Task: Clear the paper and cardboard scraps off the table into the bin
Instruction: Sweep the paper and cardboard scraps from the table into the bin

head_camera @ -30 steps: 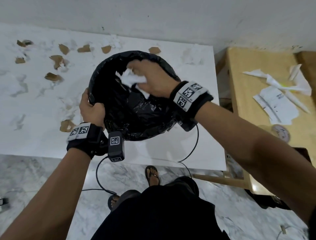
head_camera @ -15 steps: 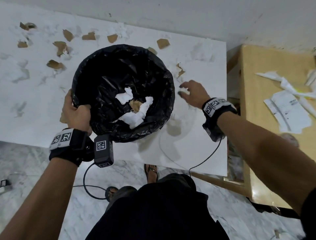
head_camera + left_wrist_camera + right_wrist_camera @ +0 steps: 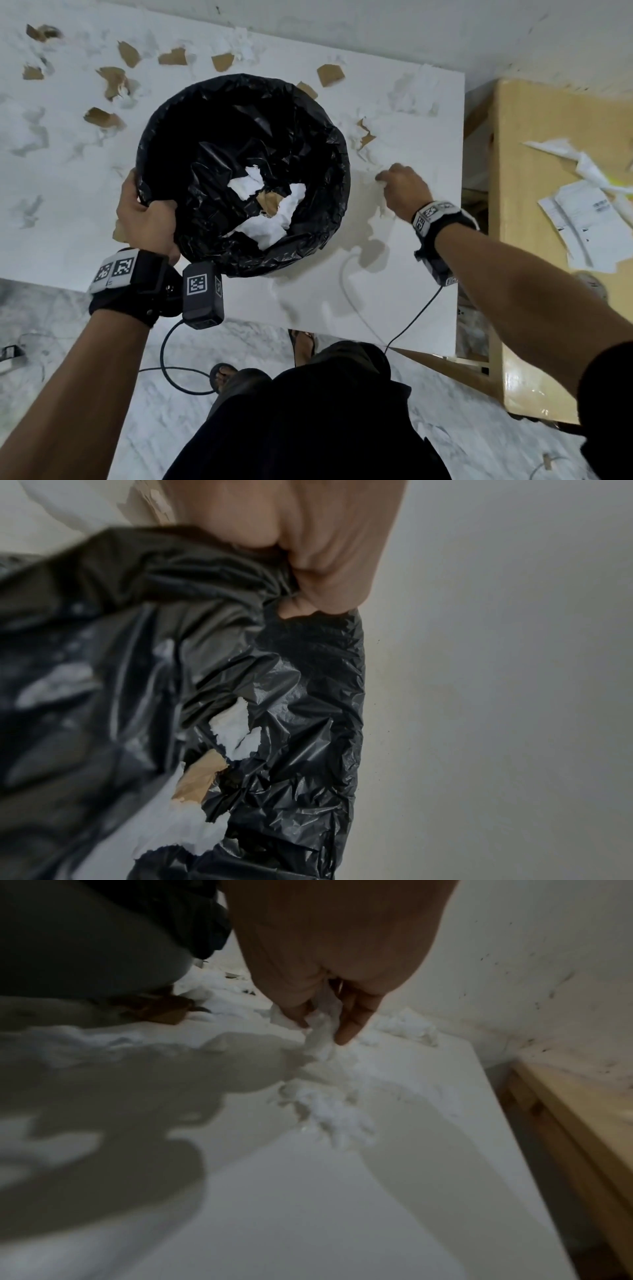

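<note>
Right now the left hand (image 3: 145, 219) grips the rim of the bin (image 3: 335, 164) — black liner bunched in its curled fingers (image 3: 308, 561) — held over the white surface (image 3: 411, 291). Beside it, the right hand (image 3: 402, 190) pinches a white paper scrap (image 3: 322, 1031) (more scraps (image 3: 330, 74) lie scattered behind).

I saw the white table (image 3: 394, 291) littered with brown cardboard scraps (image 3: 173, 56) well beyond my left hand (image 3: 145, 219), and white paper scraps (image 3: 329, 1112) lying just beneath and beside my right hand (image 3: 402, 190), one cardboard piece (image 3: 364, 135) just past it.
</note>
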